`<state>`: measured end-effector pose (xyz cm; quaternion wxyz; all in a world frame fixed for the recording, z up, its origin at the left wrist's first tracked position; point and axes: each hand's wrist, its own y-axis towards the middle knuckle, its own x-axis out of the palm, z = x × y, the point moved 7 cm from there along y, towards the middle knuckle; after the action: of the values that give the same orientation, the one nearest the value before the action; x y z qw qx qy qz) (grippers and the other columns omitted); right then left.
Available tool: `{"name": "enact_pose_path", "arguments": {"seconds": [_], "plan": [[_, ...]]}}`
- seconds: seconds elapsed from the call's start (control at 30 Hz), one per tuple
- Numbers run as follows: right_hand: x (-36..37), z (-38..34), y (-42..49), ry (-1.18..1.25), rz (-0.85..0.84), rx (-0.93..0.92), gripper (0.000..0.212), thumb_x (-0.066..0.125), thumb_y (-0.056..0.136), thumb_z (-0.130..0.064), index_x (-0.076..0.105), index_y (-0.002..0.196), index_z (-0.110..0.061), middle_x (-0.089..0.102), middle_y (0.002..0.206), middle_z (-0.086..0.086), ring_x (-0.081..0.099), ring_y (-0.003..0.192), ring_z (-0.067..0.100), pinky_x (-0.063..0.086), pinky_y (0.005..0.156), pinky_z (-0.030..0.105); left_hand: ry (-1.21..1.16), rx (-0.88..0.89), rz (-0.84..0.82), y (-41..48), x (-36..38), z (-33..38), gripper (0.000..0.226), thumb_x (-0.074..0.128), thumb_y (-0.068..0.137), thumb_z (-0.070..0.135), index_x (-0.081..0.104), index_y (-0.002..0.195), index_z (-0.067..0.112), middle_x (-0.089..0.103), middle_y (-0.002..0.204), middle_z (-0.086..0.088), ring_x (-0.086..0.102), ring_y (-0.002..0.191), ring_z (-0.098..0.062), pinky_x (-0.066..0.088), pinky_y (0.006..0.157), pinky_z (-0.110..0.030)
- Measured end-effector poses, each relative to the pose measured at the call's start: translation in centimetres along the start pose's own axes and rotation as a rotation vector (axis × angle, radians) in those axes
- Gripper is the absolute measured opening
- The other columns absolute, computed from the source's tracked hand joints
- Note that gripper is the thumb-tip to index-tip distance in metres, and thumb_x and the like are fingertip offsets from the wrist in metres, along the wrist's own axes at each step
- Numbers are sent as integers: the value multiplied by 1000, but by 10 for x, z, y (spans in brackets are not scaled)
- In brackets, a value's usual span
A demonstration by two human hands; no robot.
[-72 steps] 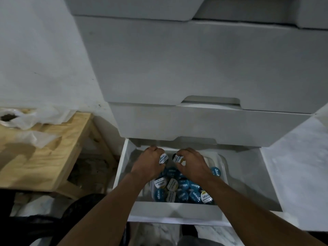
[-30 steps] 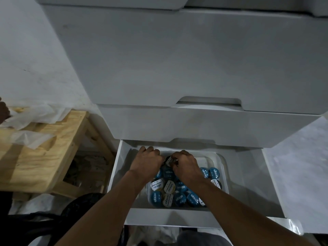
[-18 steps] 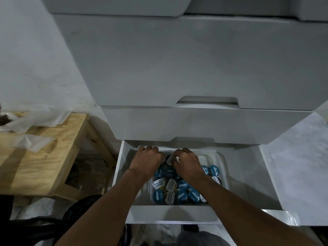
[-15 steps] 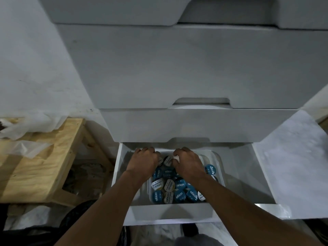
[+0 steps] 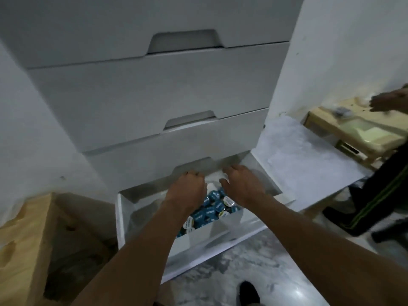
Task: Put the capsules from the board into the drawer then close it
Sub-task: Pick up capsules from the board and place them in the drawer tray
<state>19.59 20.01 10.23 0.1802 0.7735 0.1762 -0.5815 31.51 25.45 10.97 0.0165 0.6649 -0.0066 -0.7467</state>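
The bottom drawer (image 5: 198, 239) of a white chest stands pulled out. Inside it lies a heap of blue and white capsules (image 5: 209, 212), some with pale lids up. Both my hands hover over the back of the heap, just under the drawer above. My left hand (image 5: 186, 193) has its fingers curled down, and what lies under them is hidden. My right hand (image 5: 242, 188) is palm down with fingers spread and nothing visible in it. The back of the heap is hidden by my hands.
Closed white drawers (image 5: 154, 102) rise above the open one. A wooden board (image 5: 19, 246) sits low at the left. A white panel (image 5: 298, 160) lies at the right, with a wooden unit (image 5: 353, 131) behind it, where another person's hand (image 5: 388, 100) and leg (image 5: 379, 195) show.
The view has swung right and tilted. My hands have risen slightly off the capsule heap and moved apart; the capsules once pinched in my fingers are no longer seen there.
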Motion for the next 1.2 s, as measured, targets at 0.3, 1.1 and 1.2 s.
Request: {"name": "enact_pose_path", "arguments": {"seconds": [0.3,1.1,1.2], "plan": [[-81,110,-27,-30,159,194,32,50,94,-32,58,116,-10,59,121,10,54,109,30,49,86,39,47,215,202,56,-44,126,31,41,97,29,53,117,9,57,114,-12,56,101,-29,48,79,-39],[-111,360,43,57,-22,-38,39,47,96,-30,50,129,-10,53,133,9,51,118,28,45,95,37,43,-83,231,216,8,303,27,41,96,33,57,90,12,65,91,-5,58,83,-23,33,64,-28],[-103,369,77,70,-40,-52,40,48,96,-30,49,131,-11,52,135,8,50,120,27,44,97,37,73,-114,219,251,15,290,29,39,96,34,57,89,13,66,89,-4,60,81,-23,35,65,-28]]}}
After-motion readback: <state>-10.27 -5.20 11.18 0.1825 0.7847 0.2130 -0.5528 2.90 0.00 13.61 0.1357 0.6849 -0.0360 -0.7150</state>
